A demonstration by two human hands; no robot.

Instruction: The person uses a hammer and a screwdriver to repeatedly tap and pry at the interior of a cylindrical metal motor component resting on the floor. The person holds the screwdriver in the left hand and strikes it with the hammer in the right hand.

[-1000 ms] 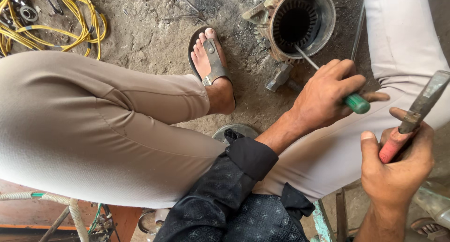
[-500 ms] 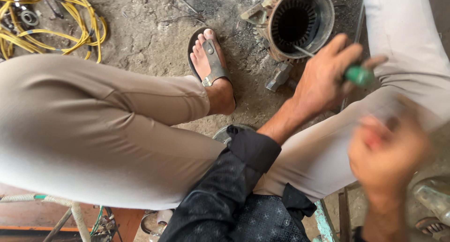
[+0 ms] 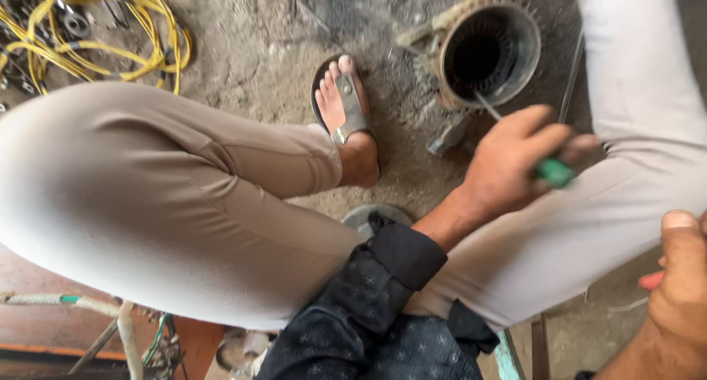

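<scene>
the left hand [image 3: 515, 163] reaches away from the body across the light trouser leg, its dark patterned sleeve pushed back at the wrist, the fingers curled tight round the green handle of a screwdriver [image 3: 554, 172]. the thin steel shaft runs up and to the left, with its tip at the near rim of the motor housing [image 3: 482, 52], a round ribbed metal shell, dull and dusty, with a dark hollow middle, lying on the gritty concrete floor [image 3: 258, 48] at the far right. the right hand [image 3: 681, 291] sits at the near right edge, thumb up, closed about something with a red grip [image 3: 652, 280]; most of it is out of view, so i cannot tell what the tool is. the two hands are well apart. a bare foot in a grey sandal [image 3: 346, 107] rests on the floor left of the housing. a tangle of yellow wire [image 3: 110, 41] lies at the far left.
</scene>
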